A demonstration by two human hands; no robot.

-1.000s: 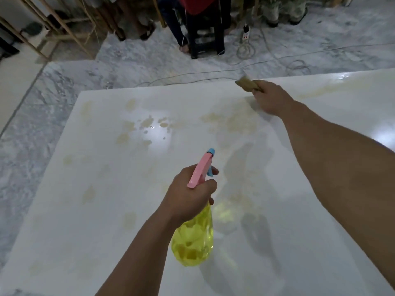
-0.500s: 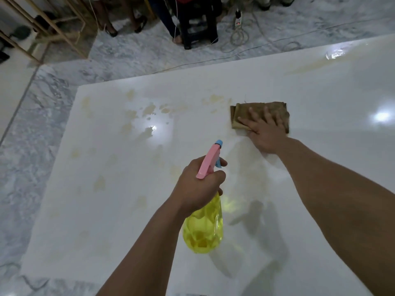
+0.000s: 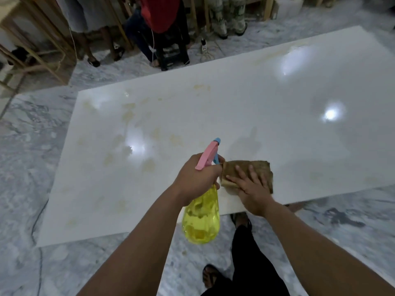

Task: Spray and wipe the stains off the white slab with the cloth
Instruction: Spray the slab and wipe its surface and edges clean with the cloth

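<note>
The white slab [image 3: 267, 116] lies flat on the marble floor, with several yellowish stains [image 3: 130, 116] over its left half. My left hand [image 3: 197, 176] grips the neck of a yellow spray bottle [image 3: 202, 218] with a pink trigger and blue nozzle, held over the slab's near edge. My right hand [image 3: 253, 189] presses flat, fingers spread, on a brown folded cloth [image 3: 256, 165] that lies on the slab just right of the bottle.
Grey marble floor [image 3: 32, 146] surrounds the slab. People stand or sit beyond the far edge, one on a dark stool [image 3: 171, 54], beside wooden frames [image 3: 38, 60] and a power strip with cables [image 3: 204, 44]. My own legs and sandalled feet [image 3: 241, 221] are at the near edge.
My right hand has dragged the cloth from the far edge of the slab back to the near edge, next to the spray bottle. The view has pulled back and shows more of the slab.
</note>
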